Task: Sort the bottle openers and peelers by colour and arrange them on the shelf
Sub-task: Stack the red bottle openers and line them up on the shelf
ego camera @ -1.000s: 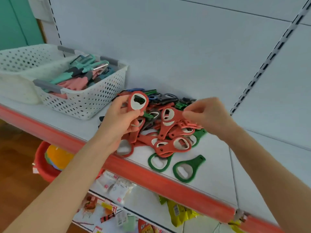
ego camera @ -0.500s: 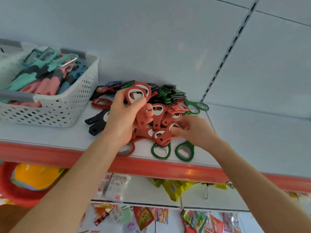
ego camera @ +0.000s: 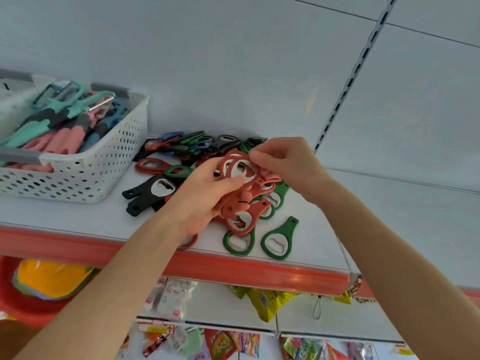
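Above the shelf (ego camera: pixel 78 219), the left hand (ego camera: pixel 205 198) has its grip clamped on red bottle openers (ego camera: pixel 228 164); the right hand (ego camera: pixel 285 162) pinches the topmost.

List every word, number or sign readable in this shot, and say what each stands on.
No text here can be read.
On the yellow packet: a barcode and print, too small to read.
On the white packets: red labels, blurred.
On the shelf-edge tag: a red arrow; the writing is blurred.
On the red bottle openers and white basket: no lettering shows.
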Tool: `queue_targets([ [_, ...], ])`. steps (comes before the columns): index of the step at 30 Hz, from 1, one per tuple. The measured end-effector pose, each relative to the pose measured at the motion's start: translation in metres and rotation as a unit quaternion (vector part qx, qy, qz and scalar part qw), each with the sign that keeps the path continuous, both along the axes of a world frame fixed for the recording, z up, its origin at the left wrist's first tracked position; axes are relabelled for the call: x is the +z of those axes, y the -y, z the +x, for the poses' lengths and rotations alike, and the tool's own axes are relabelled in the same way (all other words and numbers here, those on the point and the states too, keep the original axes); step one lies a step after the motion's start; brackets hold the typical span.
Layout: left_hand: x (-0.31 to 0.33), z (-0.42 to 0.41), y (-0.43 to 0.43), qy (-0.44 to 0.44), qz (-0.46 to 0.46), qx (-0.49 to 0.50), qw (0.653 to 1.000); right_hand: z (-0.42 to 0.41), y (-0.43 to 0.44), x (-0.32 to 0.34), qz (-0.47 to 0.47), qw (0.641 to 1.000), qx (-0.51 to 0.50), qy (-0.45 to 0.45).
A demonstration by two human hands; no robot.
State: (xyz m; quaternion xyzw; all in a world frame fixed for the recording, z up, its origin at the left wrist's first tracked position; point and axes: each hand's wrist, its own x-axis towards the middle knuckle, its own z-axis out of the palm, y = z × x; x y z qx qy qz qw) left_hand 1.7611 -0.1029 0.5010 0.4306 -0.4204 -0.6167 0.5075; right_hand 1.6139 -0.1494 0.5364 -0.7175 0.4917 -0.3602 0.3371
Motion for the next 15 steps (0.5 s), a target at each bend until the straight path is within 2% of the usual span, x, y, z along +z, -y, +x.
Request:
queue_targets([
  [3,-0.002,0.012,0.000,-0.014,0.010,0.069,0.997,-0.011,0.001,-0.012,-0.045,0.987,0.025,-0.149],
  [5,-0.004,0.020,-0.001,-0.027,0.014,0.095,0.995,-0.021,-0.002,-0.026,-0.024,0.959,0.107,-0.260],
  [7,-0.005,0.023,-0.002,-0.033,0.011,0.096,0.995,-0.027,-0.005,-0.039,-0.033,0.929,0.165,-0.331],
  [11,-0.005,0.021,-0.002,-0.038,0.004,0.104,0.994,-0.036,-0.005,-0.045,-0.058,0.924,0.144,-0.349],
  [15,-0.010,0.017,0.000,-0.053,-0.008,0.137,0.989,-0.047,-0.003,-0.028,-0.023,0.963,0.104,-0.249],
])
